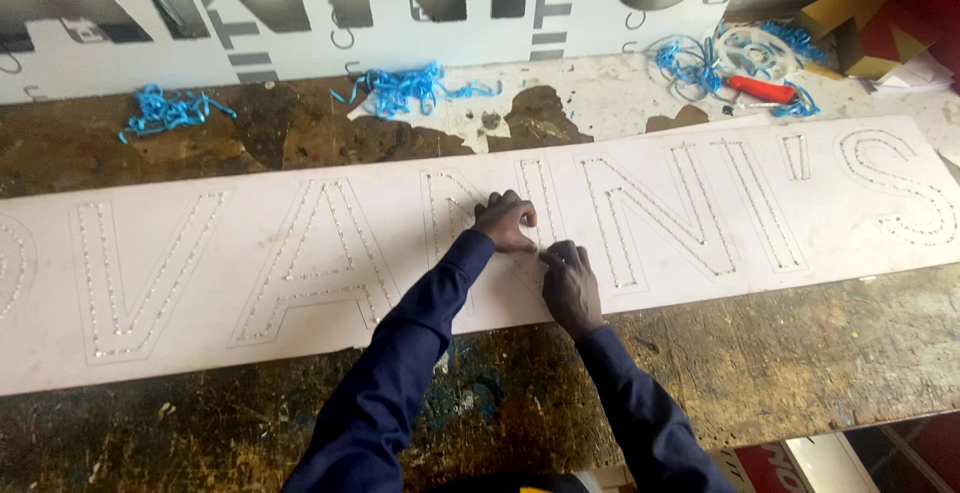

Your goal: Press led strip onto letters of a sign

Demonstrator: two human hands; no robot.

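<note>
**Both hands on the dotted letter panel**

At the middle of the panel, I see my left hand bunched, its fingertips pinched together and pressed on the board beside a letter outline. My right hand sits just below and to the right, fingers curled down onto the same spot; whether either grip holds some small piece I cannot tell.

The long white panel lies flat across the desk, with large letter outlines marked by rows of small dots. As far as I can judge, every visible outline already carries its dots, and the hands are busy midway along, so the work looks well on; how much is left I cannot say.

Further out, blue scraps lie in heaps on the far side, with a red-handled tool and a clear reel at the far right. A printed board leans behind. Nothing lies on the panel near the hands.
</note>
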